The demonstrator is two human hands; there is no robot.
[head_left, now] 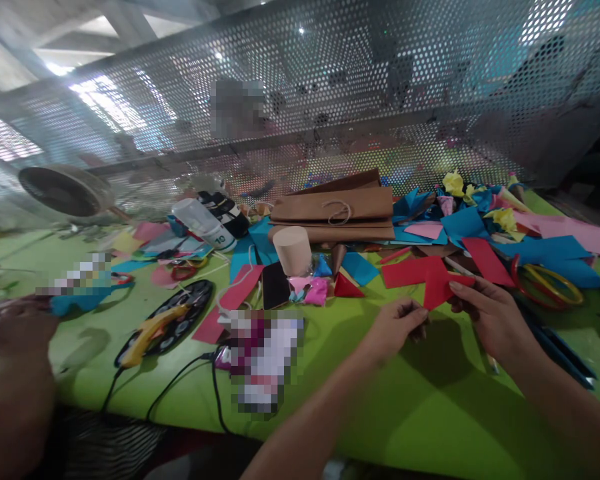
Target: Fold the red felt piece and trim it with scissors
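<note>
Both of my hands are raised over a lime-green table (430, 413). My right hand (485, 313) pinches a small piece of red paper (437, 288) by its right edge, and a pencil-like stick pokes out below its palm. My left hand (397, 327) has curled fingers at the paper's lower left corner, touching or nearly touching it. More red paper sheets (410, 271) lie flat just behind the held piece.
Coloured paper scraps (545, 250), brown paper bags (335, 210), a tan cup (293, 250), red-and-yellow scissors (547, 283), a glue gun (153, 327) on a dark disc, and cables litter the table. A perforated metal screen (330, 100) backs it. Another person's hand (15, 333) works at left.
</note>
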